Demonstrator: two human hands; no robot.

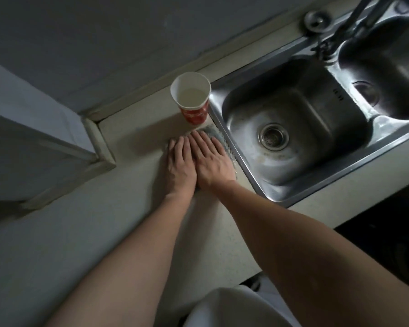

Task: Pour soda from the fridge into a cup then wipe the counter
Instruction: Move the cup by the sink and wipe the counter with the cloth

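A red and white paper cup [191, 100] stands upright on the pale counter [118, 232], close to the back wall and beside the sink; pale liquid fills its lower part. Just in front of the cup lies a grey textured cloth [214, 134], mostly hidden under my hands. My left hand [180, 167] and my right hand [213, 161] lie flat side by side on the cloth with straight fingers, pressing it onto the counter.
A steel double sink [293, 128] with a drain and a tap [354, 27] fills the right side. A raised ledge [99, 138] borders the counter at the back left. A dark drop lies beyond the counter's front edge at the lower right.
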